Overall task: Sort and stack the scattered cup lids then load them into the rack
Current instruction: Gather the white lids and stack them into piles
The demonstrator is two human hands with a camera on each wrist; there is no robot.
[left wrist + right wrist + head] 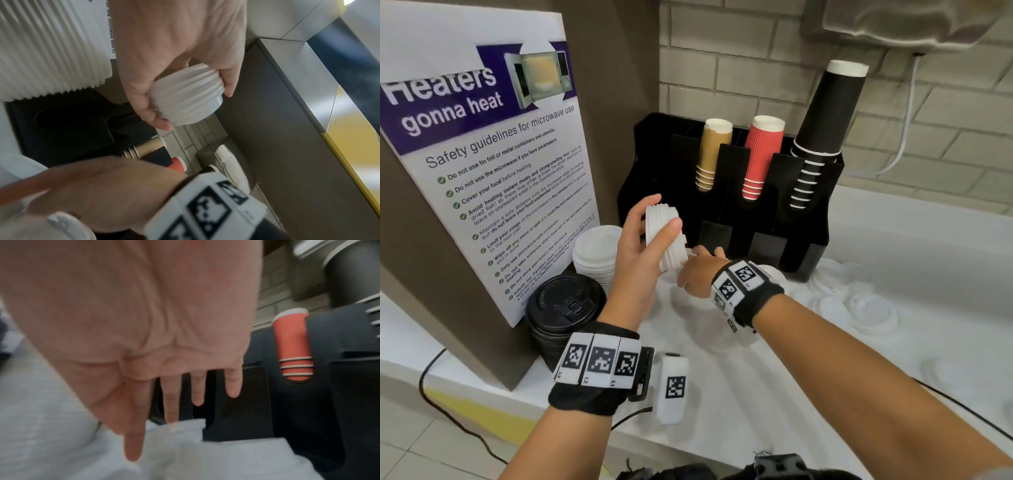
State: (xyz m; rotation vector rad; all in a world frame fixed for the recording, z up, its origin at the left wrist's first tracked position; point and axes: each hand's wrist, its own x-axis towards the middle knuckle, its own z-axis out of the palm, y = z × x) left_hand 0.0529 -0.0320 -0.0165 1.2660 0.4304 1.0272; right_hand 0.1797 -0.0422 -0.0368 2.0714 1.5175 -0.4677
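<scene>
A person's left hand (639,255) grips a stack of small white lids (666,234), thumb and fingers curled round it, held tilted in the air just in front of the black rack (808,219). The right hand (697,274), fingers straight and holding nothing, reaches down toward loose white lids (859,308) on the white counter (756,377) at the rack's foot. The rack holds 3 cup stacks: brown (714,154), red (760,157) and black (822,133). Left of the rack stand a taller white lid stack (594,257) and black lids (566,315).
</scene>
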